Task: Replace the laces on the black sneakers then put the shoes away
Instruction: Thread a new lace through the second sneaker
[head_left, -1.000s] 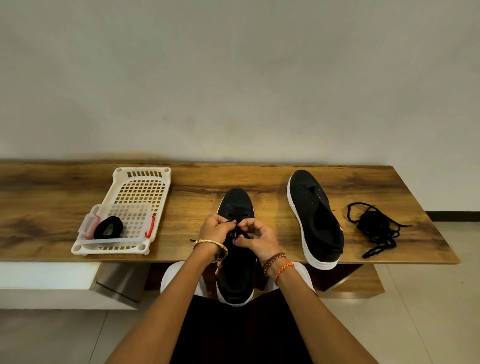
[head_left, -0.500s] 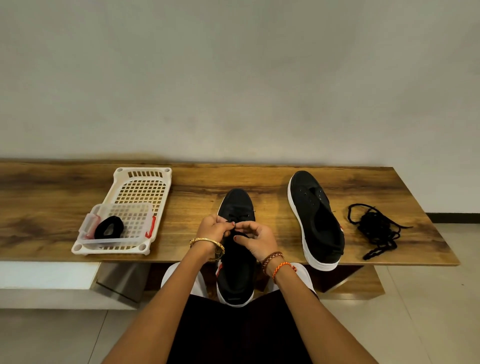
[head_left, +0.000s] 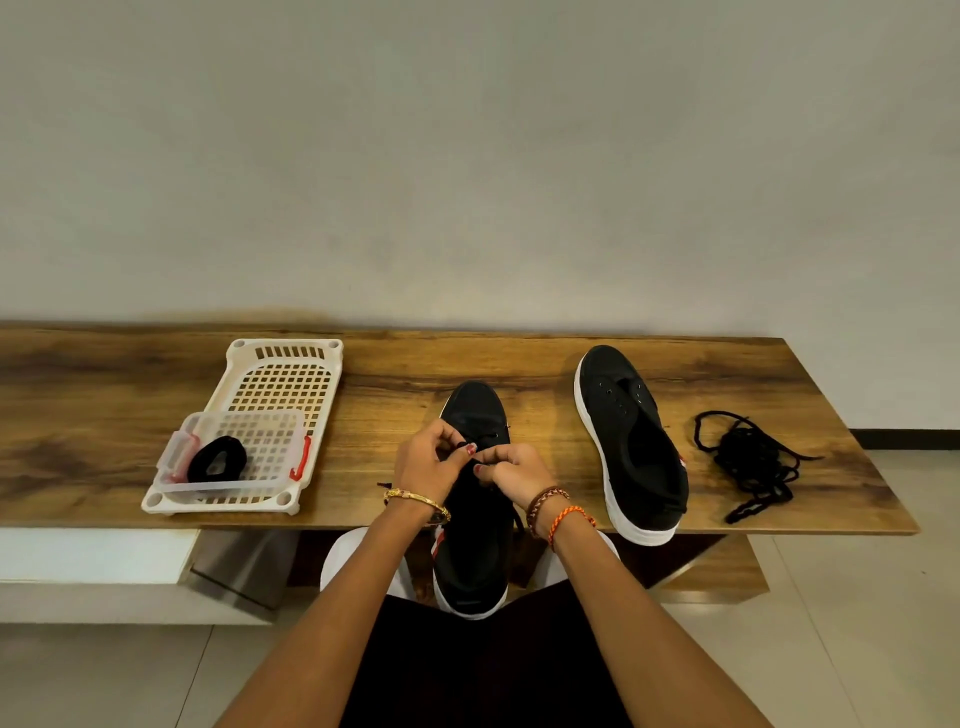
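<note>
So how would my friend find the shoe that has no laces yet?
Look at the long wooden table against the wall. Right of the hands stands a black sneaker beside a loose lace pile. Nobody touches it, and its eyelets are bare.

Bare tabletop (head_left: 395, 379) lies between the white basket (head_left: 283, 382) and the near sneaker (head_left: 475, 415). To the right, the second sneaker (head_left: 631, 447) and loose laces (head_left: 750, 462) crowd the surface.

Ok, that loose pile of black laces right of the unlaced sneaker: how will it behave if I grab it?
The lace pile looks limp and tangled, so it will probably sag and trail loops. A loose end points toward the table edge and may snag. It seems light and unlikely to slide.
</note>
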